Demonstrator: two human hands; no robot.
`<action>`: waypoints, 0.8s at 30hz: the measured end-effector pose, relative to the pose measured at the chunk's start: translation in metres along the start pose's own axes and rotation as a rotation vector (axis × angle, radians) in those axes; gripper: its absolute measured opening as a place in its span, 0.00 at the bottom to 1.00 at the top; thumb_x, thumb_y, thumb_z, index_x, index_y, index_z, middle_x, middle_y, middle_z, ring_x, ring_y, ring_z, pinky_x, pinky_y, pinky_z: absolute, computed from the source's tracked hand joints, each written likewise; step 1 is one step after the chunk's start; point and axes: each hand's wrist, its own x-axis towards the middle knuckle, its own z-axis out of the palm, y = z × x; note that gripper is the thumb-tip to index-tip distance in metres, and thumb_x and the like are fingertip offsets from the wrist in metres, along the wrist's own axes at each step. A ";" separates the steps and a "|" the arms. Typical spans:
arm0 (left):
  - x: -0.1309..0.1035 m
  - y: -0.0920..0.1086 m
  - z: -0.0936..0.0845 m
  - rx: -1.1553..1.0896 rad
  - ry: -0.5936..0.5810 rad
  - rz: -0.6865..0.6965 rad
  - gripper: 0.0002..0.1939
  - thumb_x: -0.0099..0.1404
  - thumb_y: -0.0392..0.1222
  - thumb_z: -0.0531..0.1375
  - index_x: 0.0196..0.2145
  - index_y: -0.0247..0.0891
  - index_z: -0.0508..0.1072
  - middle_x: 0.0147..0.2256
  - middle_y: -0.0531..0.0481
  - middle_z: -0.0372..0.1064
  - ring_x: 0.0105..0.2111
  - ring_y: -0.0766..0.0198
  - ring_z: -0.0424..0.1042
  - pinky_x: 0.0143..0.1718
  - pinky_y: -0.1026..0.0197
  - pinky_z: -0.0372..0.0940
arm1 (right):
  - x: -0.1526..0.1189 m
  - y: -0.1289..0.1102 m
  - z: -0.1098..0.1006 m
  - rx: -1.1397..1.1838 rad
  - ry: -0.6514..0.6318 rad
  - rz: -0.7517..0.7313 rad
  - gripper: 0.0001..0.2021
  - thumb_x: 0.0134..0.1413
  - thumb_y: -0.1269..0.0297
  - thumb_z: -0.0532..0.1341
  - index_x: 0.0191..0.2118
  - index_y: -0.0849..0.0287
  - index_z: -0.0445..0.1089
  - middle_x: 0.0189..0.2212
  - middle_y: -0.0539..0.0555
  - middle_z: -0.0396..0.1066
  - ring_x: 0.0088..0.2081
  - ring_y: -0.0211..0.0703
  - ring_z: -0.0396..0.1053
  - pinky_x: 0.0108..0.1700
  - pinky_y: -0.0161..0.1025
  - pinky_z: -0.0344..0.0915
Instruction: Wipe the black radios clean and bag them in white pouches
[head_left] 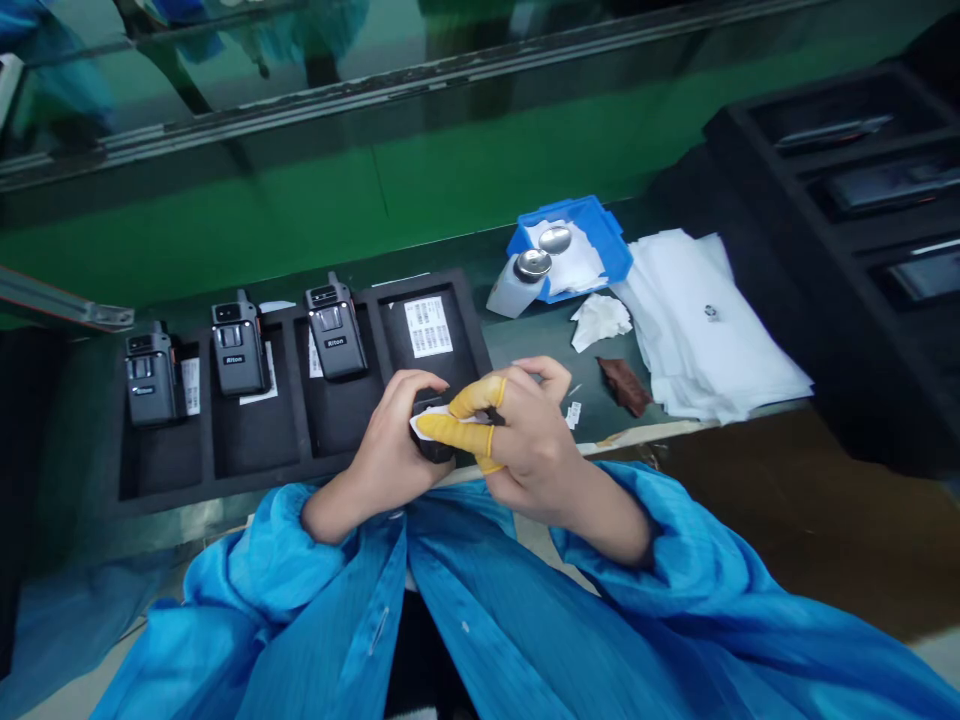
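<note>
My left hand is wrapped round a black two-way radio, mostly hidden by my fingers. Yellow finger cots cover some fingers of my right hand, which pinches a small white wipe against the radio's near end. Left of my hands lies a black foam tray. Three similar radios rest tilted on its compartments: the left radio, the middle radio and the right radio. The rightmost compartment shows a white label sheet.
Behind my right hand stand a pump-top bottle and a blue bin holding white wipes. A crumpled wipe, a brown scrap and a stack of white sheets lie rightward. Another black tray sits far right.
</note>
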 end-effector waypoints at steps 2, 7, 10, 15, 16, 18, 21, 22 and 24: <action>0.000 0.002 0.001 0.003 -0.004 0.010 0.25 0.47 0.31 0.61 0.44 0.41 0.63 0.42 0.49 0.65 0.43 0.59 0.69 0.43 0.56 0.66 | -0.002 0.002 -0.001 0.096 0.002 0.044 0.24 0.51 0.78 0.53 0.47 0.44 0.73 0.34 0.48 0.68 0.37 0.38 0.64 0.46 0.46 0.49; 0.003 0.005 0.001 0.028 0.005 -0.001 0.24 0.47 0.29 0.59 0.44 0.40 0.63 0.42 0.49 0.65 0.43 0.59 0.69 0.45 0.56 0.66 | -0.012 0.012 -0.004 0.284 0.065 0.199 0.16 0.55 0.75 0.56 0.41 0.46 0.76 0.31 0.48 0.69 0.35 0.36 0.67 0.41 0.43 0.54; 0.003 0.005 -0.001 0.039 0.015 -0.041 0.25 0.46 0.29 0.58 0.44 0.40 0.63 0.42 0.49 0.65 0.44 0.59 0.69 0.46 0.56 0.66 | -0.021 0.020 -0.005 0.294 0.130 0.293 0.15 0.55 0.74 0.58 0.41 0.46 0.76 0.31 0.48 0.70 0.34 0.37 0.68 0.38 0.42 0.56; 0.009 0.005 -0.008 0.108 -0.053 -0.074 0.30 0.49 0.32 0.60 0.51 0.38 0.62 0.49 0.44 0.66 0.51 0.55 0.68 0.53 0.53 0.64 | -0.036 0.028 -0.005 0.320 0.187 0.451 0.14 0.54 0.72 0.60 0.41 0.45 0.77 0.31 0.49 0.69 0.34 0.38 0.67 0.35 0.41 0.61; 0.014 0.006 -0.011 0.125 -0.093 -0.096 0.32 0.49 0.34 0.61 0.53 0.37 0.61 0.50 0.43 0.66 0.51 0.54 0.68 0.53 0.52 0.64 | -0.038 0.029 -0.005 0.318 0.198 0.468 0.14 0.54 0.72 0.60 0.41 0.46 0.77 0.31 0.49 0.69 0.34 0.38 0.67 0.35 0.41 0.61; 0.029 0.008 -0.017 0.169 -0.161 -0.167 0.37 0.50 0.39 0.64 0.57 0.35 0.59 0.48 0.42 0.70 0.48 0.52 0.71 0.51 0.53 0.66 | -0.040 0.030 -0.006 0.304 0.213 0.485 0.14 0.54 0.71 0.60 0.41 0.46 0.77 0.30 0.50 0.69 0.34 0.39 0.67 0.35 0.40 0.62; 0.064 0.008 -0.022 0.296 -0.113 -0.299 0.46 0.50 0.47 0.67 0.62 0.31 0.53 0.45 0.40 0.72 0.45 0.49 0.73 0.47 0.52 0.67 | -0.040 0.030 -0.007 0.261 0.224 0.478 0.14 0.53 0.72 0.59 0.40 0.46 0.77 0.30 0.50 0.69 0.34 0.39 0.67 0.35 0.40 0.62; 0.077 0.006 -0.022 0.354 -0.068 -0.333 0.48 0.51 0.49 0.67 0.63 0.30 0.50 0.45 0.38 0.72 0.46 0.47 0.73 0.46 0.51 0.67 | -0.040 0.029 -0.007 0.245 0.226 0.468 0.15 0.53 0.72 0.59 0.41 0.46 0.77 0.30 0.50 0.69 0.34 0.39 0.67 0.35 0.40 0.61; 0.103 -0.001 -0.018 0.471 0.000 -0.384 0.51 0.54 0.53 0.66 0.65 0.28 0.45 0.46 0.33 0.71 0.47 0.43 0.72 0.46 0.49 0.67 | -0.039 0.028 -0.005 0.208 0.229 0.436 0.16 0.53 0.74 0.59 0.42 0.46 0.77 0.30 0.49 0.69 0.34 0.38 0.67 0.36 0.41 0.60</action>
